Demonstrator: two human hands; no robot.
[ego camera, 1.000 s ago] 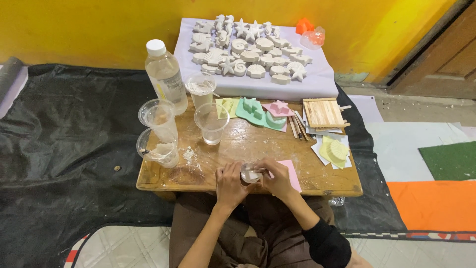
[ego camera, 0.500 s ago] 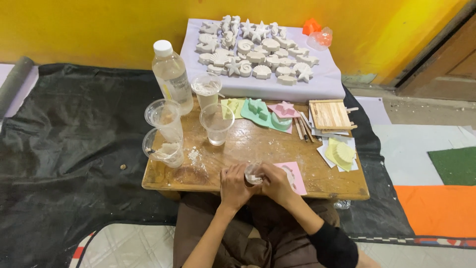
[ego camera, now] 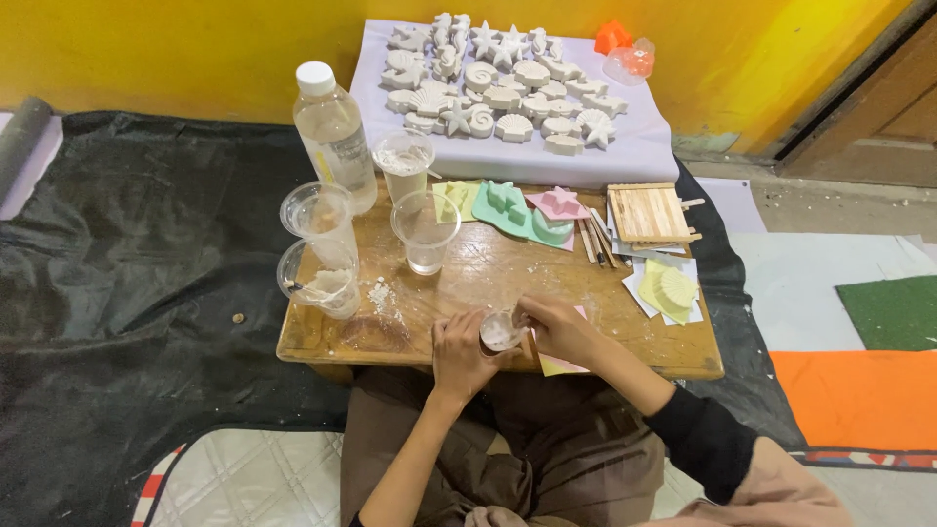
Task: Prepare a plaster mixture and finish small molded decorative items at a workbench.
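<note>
**Clear small cup held in both hands at desk's near edge**

Clear plastic, small cup (ego camera: 501, 332), whitish stuff inside (plaster-like, can't tell exactly), rim up, slightly tilted. Sits at the near edge of wooden desk (ego camera: 488, 273), approx centre, just above person's lap.

L hand (ego camera: 461, 353): fingers wrapped round cup's left side, grasping it. R hand (ego camera: 558, 330): fingers closed at cup's right rim, pinching what looks like a thin stick, partly hidden, can't tell for sure. Black sleeve on R arm.

Just beside R hand: pink/yellow paper sheet (ego camera: 564, 363) flat on desk, partly under the hand.

Further back on desk: three clear tall cups (ego camera: 426, 230) w/ white residue, one more stacked at left, plastic water bottle (ego camera: 334, 137) w/ white cap upright. White powder spill (ego camera: 379, 293) near left cups. Green, pink, yellow moulds (ego camera: 527, 210) mid-desk, bundle of wooden sticks (ego camera: 648, 213) at right.

Behind desk: pale cloth w/ rows of white cast shapes (ego camera: 508, 88), shells + stars. Black sheet (ego camera: 127, 293) covers floor at left.
</note>
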